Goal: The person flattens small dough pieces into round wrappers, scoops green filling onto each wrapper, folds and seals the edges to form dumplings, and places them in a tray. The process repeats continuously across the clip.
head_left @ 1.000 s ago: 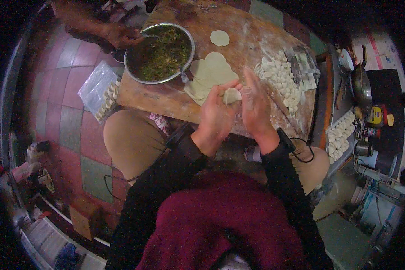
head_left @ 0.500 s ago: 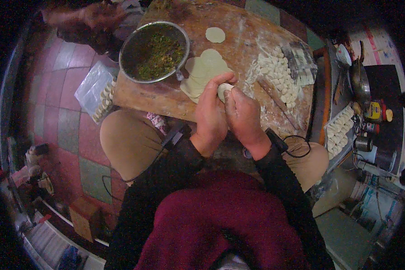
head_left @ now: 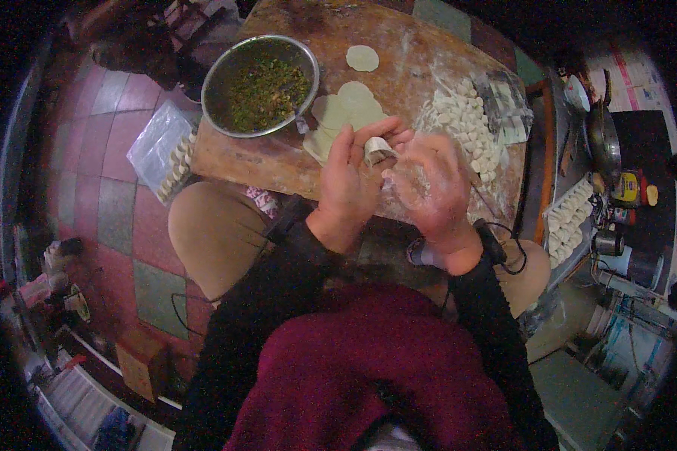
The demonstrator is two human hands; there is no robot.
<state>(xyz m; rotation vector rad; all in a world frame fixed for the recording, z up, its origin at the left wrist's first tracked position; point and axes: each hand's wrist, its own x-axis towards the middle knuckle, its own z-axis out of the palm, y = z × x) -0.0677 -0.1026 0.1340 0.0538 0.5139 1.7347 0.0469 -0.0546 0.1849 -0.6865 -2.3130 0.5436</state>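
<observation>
A small folded dumpling rests against the fingers of my left hand, which is cupped round it with the thumb raised. My right hand is just to the right, smeared by motion. Its fingers are curved and apart, with nothing visible in them. Whether its fingertips touch the dumpling's edge, I cannot tell. Beyond the left hand, overlapping round dough wrappers lie on the floury wooden board. One single wrapper sits farther away. The metal bowl at the far left holds chopped green filling.
Many small dough pieces lie in flour at the right, beside a partly hidden rolling pin. Finished dumplings stand on a tray at far right and on a plastic-covered tray at left. A wok sits beyond.
My right hand has pulled away to the right from the dumpling, its fingers spreading. My left hand has opened somewhat and still carries the dumpling.
</observation>
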